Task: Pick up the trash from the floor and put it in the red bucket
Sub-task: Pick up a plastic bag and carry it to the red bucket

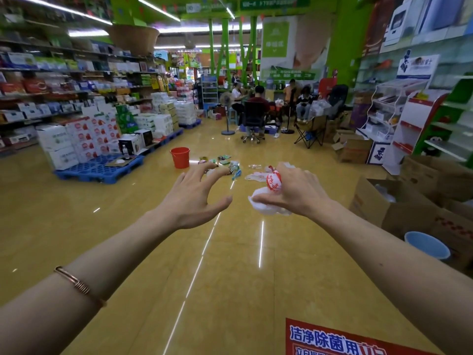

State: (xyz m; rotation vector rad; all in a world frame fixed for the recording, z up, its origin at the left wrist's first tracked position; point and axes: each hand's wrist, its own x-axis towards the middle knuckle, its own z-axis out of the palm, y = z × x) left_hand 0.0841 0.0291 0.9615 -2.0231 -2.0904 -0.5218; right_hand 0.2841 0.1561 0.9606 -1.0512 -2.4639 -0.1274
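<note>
Arms outstretched; left hand (190,198) splayed; right hand (297,193) grips crumpled bag (263,205).

blue pallet (97,172), cardboard boxes (384,201), blue basin (427,245)

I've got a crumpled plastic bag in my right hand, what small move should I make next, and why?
Probably step forward, carrying the crumpled bag toward the red bucket. Your right hand grips the bag, the bucket stands farther ahead on the floor, seemingly beyond arm's reach, and your left hand is open and empty, free for the scattered trash beside the bucket.
</note>
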